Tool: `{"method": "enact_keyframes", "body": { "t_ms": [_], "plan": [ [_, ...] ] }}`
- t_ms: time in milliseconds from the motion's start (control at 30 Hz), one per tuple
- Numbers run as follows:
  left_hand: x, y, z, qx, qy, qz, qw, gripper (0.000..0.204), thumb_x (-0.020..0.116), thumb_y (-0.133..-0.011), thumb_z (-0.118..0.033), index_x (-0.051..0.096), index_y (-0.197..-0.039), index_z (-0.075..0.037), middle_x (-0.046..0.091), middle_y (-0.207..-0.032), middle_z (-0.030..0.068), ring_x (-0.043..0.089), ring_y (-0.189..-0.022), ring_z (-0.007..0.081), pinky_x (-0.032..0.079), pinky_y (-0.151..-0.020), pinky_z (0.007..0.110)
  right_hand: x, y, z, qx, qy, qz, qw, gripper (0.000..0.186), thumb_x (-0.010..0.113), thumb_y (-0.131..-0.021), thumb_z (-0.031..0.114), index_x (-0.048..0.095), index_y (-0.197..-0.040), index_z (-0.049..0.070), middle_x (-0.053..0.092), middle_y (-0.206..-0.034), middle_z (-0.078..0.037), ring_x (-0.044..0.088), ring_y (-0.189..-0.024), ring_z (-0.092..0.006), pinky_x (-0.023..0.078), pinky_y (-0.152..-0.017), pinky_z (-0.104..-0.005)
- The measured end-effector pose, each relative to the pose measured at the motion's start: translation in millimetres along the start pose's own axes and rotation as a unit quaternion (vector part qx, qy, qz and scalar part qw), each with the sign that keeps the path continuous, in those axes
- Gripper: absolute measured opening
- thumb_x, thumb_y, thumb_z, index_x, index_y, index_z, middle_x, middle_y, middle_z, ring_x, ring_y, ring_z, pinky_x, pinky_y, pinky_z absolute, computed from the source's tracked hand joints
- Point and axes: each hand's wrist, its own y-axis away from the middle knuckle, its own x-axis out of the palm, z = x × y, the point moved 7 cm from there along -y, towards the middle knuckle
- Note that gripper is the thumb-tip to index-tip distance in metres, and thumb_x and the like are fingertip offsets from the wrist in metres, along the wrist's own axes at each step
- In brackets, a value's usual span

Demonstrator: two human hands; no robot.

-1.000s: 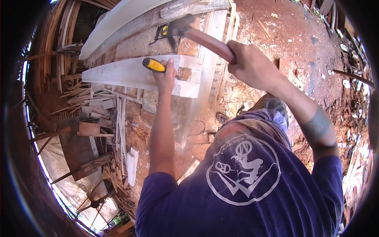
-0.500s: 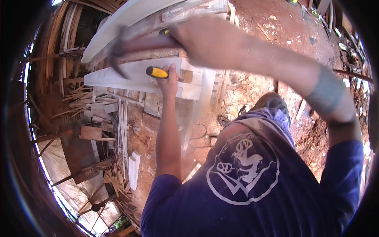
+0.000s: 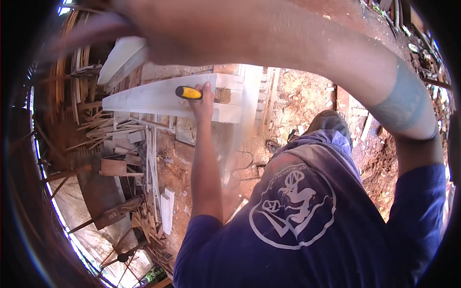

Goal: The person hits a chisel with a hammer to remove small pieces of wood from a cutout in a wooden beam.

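Observation:
My left hand is closed around a chisel with a yellow-and-black handle. It rests on a long, tapered pale wooden board, near a brown patch at the board's wider end. The chisel's blade is hidden from sight. Raised high and close to the camera, my right hand grips a hammer by its dark reddish handle. Motion blurs both this hand and the hammer, and the hammer's head cannot be made out.
Another pale curved board lies beyond, partly covered by my right arm. Thin wood strips and offcuts are heaped to the left. A pale upright face stands at the board's right end. Wood chips litter the reddish ground.
My right hand has swung the hammer up toward the camera and to the left. My left hand stays on the board with the chisel, barely shifted.

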Motion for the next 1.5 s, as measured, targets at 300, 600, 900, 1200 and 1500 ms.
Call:
{"method": "enact_keyframes", "body": {
  "t_ms": [300, 600, 900, 1200, 1500],
  "plan": [
    [-2, -1, 15, -0.032, -0.011, 0.008, 0.999, 0.025, 0.066, -0.095, -0.010, 0.049, -0.077, -0.006, 0.048, -0.061, -0.0009, 0.045, -0.055, 0.0091, 0.037, -0.052, 0.026, 67, 70, -46, 0.118, 0.021, 0.211, 0.970, 0.034, 0.058, -0.081, 0.002, 0.054, -0.114, -0.001, 0.069, -0.086, -0.023, 0.071, -0.079, -0.0404, 0.057, -0.072, -0.0485],
    [16, -17, -12, -0.025, -0.025, 0.046, 0.998, 0.034, 0.069, -0.092, -0.013, 0.048, -0.066, -0.008, 0.051, -0.059, -0.0004, 0.049, -0.053, 0.0094, 0.039, -0.053, 0.025, 53, 146, -103, 0.403, -0.204, 0.059, 0.890, 0.022, 0.060, -0.085, 0.007, 0.057, -0.104, -0.004, 0.064, -0.075, -0.018, 0.065, -0.068, -0.0299, 0.050, -0.067, -0.0435],
    [1, 0, 7, -0.030, -0.044, 0.074, 0.996, 0.030, 0.065, -0.095, -0.012, 0.048, -0.070, -0.009, 0.047, -0.059, -0.0020, 0.045, -0.054, 0.0096, 0.042, -0.059, 0.028, 66, 236, -107, 0.518, -0.219, 0.080, 0.823, 0.025, 0.062, -0.083, 0.011, 0.058, -0.103, -0.004, 0.062, -0.076, -0.018, 0.061, -0.067, -0.0264, 0.048, -0.067, -0.0419],
    [-20, 5, -15, 0.037, 0.156, 0.032, 0.987, 0.035, 0.048, -0.100, -0.007, 0.035, -0.067, -0.010, 0.038, -0.058, -0.0015, 0.034, -0.056, 0.0113, 0.042, -0.067, 0.035, 46, 304, -105, 0.633, -0.228, -0.027, 0.740, 0.025, 0.062, -0.085, 0.011, 0.057, -0.103, -0.006, 0.058, -0.065, -0.002, 0.055, -0.049, -0.0106, 0.041, -0.043, -0.0255],
    [-2, -4, 9, 0.016, -0.046, 0.029, 0.998, 0.040, 0.058, -0.100, -0.014, 0.038, -0.065, -0.011, 0.040, -0.056, -0.0026, 0.035, -0.053, 0.0083, 0.039, -0.057, 0.030, 53, 227, -92, 0.469, -0.119, 0.080, 0.871, 0.020, 0.063, -0.086, 0.006, 0.059, -0.102, -0.006, 0.064, -0.070, -0.022, 0.068, -0.064, -0.0331, 0.054, -0.062, -0.0451]
  ]
}}
